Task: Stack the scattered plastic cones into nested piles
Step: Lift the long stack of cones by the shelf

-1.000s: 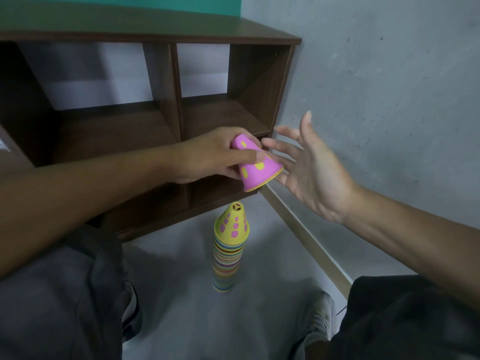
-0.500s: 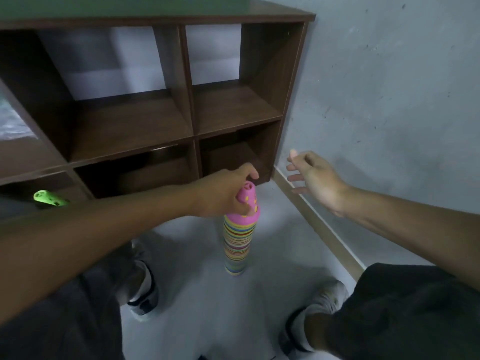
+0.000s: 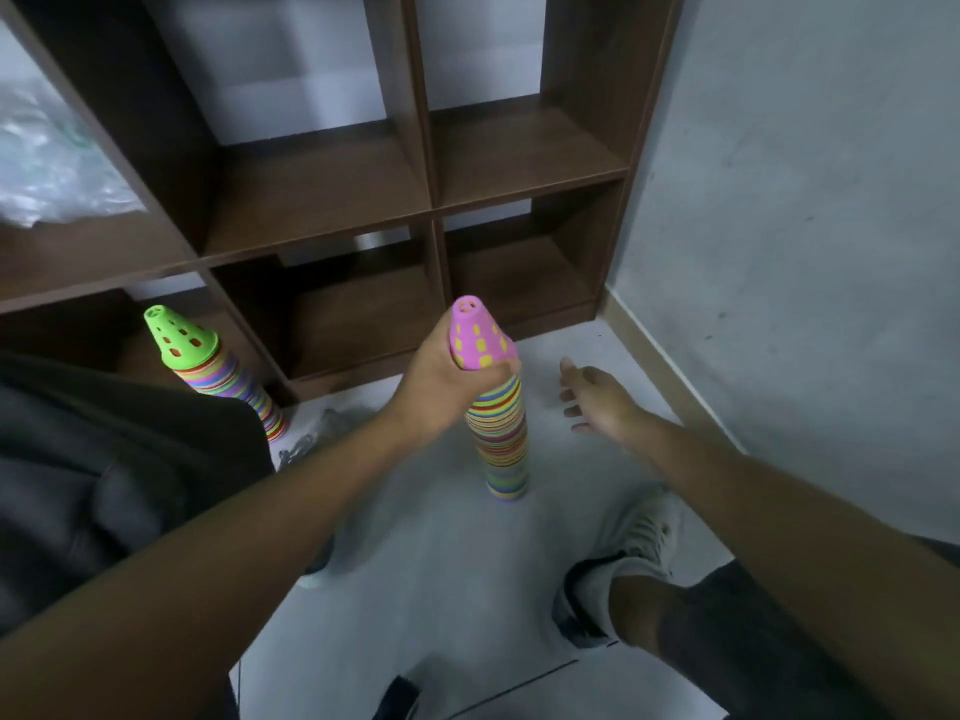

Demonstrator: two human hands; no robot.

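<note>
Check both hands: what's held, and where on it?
The left hand grips the pink cone round its lower rim, atop the striped stack on the floor. The right hand is open and holds nothing.

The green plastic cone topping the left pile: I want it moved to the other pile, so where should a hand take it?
Grip the green plastic cone around its tapered perforated wall, coming from above; its narrow tip points up and is exposed.
</note>
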